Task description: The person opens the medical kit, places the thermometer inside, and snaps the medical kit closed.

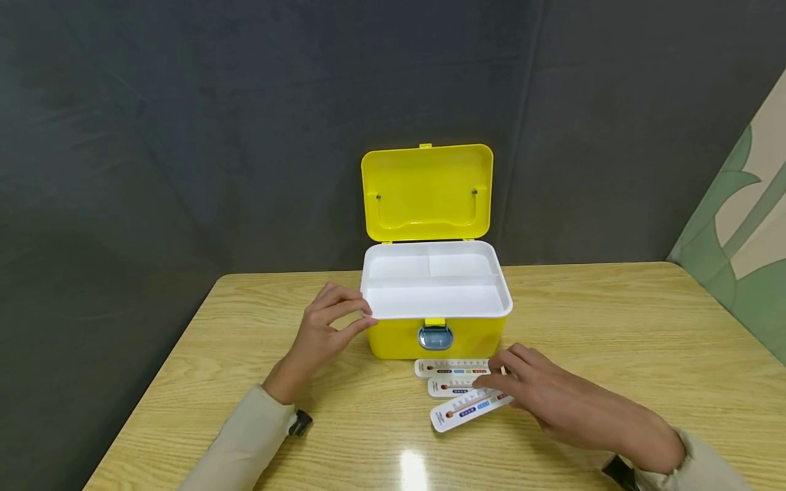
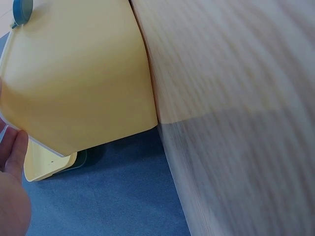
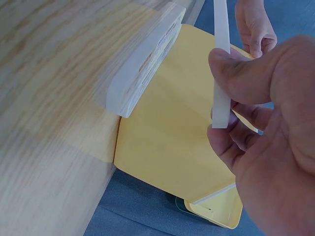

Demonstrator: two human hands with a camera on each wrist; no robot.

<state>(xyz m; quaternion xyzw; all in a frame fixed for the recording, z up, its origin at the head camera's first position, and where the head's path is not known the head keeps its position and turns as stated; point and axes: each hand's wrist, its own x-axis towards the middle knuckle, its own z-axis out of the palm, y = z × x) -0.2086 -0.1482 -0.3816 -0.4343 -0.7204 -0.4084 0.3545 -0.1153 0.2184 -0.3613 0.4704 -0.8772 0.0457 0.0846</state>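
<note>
A yellow storage box (image 1: 402, 339) stands with its lid (image 1: 428, 187) raised and a white divided tray (image 1: 436, 301) in its top. At the front left corner, my left hand (image 1: 325, 322) pinches the box's rim between thumb and fingers. My right hand (image 1: 540, 395) holds a flat white thermometer (image 1: 469, 408) by its right end; in the right wrist view this thermometer (image 3: 222, 105) is off the table, between thumb and fingers. Two more thermometers lie in front of the box, an upper one (image 1: 439, 365) and a lower one (image 1: 439, 387) partly covered by the held one.
The wooden table (image 1: 276, 300) carries the box near its back edge. Behind it hangs a dark cloth (image 1: 276, 136). A panel with green leaf shapes (image 1: 755, 273) stands at the right. A blue-grey latch (image 1: 435, 337) sits on the box's front.
</note>
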